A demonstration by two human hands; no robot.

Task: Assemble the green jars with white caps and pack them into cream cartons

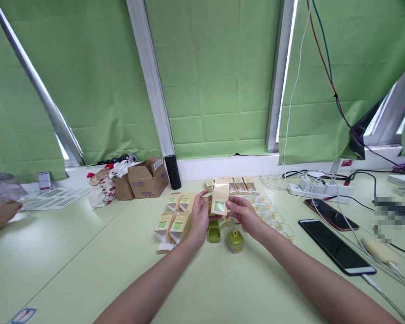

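Both hands are raised over the table at the middle of the view. My left hand [200, 218] and my right hand [245, 215] are closed on the sides of a beige carton [220, 196] with a green square on its face. Just below it, an olive-green tray [213, 234] lies on the table. To its right stands a small clear jar with an olive-green lid [236, 239]. Several beige cartons [164, 223] stand left of my left hand, and more [249, 185] are behind. Clear containers [273, 217] sit in rows beyond my right hand.
Phones [336, 245] and a power strip [307, 191] with trailing cables are at the right. At the back left are a cardboard box [148, 181], a black cylinder [173, 172] and cloth [103, 191]. Another person's hand [7, 210] is at the far left.
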